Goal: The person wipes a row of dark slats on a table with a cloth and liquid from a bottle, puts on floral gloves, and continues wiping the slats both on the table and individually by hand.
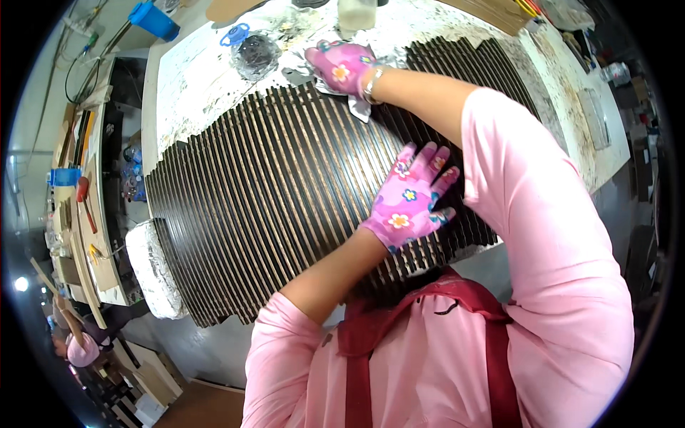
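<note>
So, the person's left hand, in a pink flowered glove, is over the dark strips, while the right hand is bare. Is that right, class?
Not quite: the head view shows the right hand in a pink flowered glove too, not bare. The left hand is indeed gloved and over the dark strips.

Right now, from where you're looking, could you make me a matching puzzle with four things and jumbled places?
Things
1. Left hand
2. Right hand
3. Blue cup
4. Red-handled tool

Places
A. Over a white cloth
B. Far left of the picture, about mid-height
C. Spread on the dark strips
D. Near the picture's top left

Pairs: 1-C, 2-A, 3-D, 4-B
</note>
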The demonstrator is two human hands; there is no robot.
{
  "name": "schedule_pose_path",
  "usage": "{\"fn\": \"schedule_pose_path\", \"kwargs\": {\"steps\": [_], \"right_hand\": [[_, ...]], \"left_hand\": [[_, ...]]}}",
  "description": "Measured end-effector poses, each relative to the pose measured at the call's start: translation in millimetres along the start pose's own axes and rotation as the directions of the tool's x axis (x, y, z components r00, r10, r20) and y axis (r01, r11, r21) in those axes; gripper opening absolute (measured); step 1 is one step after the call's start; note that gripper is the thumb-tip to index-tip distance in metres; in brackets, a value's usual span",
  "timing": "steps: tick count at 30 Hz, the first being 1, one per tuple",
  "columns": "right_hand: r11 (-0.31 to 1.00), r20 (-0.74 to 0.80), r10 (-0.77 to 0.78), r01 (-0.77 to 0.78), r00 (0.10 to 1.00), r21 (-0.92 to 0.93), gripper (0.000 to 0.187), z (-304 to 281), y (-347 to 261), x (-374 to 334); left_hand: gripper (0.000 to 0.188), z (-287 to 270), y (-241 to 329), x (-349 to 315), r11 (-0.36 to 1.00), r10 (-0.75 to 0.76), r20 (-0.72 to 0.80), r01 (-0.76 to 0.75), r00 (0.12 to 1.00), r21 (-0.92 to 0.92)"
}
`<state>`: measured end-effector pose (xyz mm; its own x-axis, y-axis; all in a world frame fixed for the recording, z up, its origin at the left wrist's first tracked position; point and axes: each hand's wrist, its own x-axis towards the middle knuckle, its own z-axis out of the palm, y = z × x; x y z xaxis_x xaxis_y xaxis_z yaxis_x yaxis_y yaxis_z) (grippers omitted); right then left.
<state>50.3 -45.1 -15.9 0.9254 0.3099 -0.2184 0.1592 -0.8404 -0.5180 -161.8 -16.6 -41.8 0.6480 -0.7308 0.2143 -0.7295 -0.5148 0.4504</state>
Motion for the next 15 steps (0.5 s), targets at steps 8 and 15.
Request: {"fn": "schedule_pose_path", "kwargs": {"steps": [8,15], "right_hand": [[0.920,-0.263,-0.369,0.390,0.892,0.033,0.029,-88.4,42.5,-131.0],[0.814,-0.080,-0.510,0.451,0.856,-0.367,0.027,12.3,90.8,-120.2]], "left_hand": [[0.071,-37.2,4.2,-76.6,0.962,-0.246,-0.023,0.247,0.969,0.117],[0.072,-44.8,14.3,-72.6,0.962,-0.248,0.125,0.229,0.961,0.150]]}}
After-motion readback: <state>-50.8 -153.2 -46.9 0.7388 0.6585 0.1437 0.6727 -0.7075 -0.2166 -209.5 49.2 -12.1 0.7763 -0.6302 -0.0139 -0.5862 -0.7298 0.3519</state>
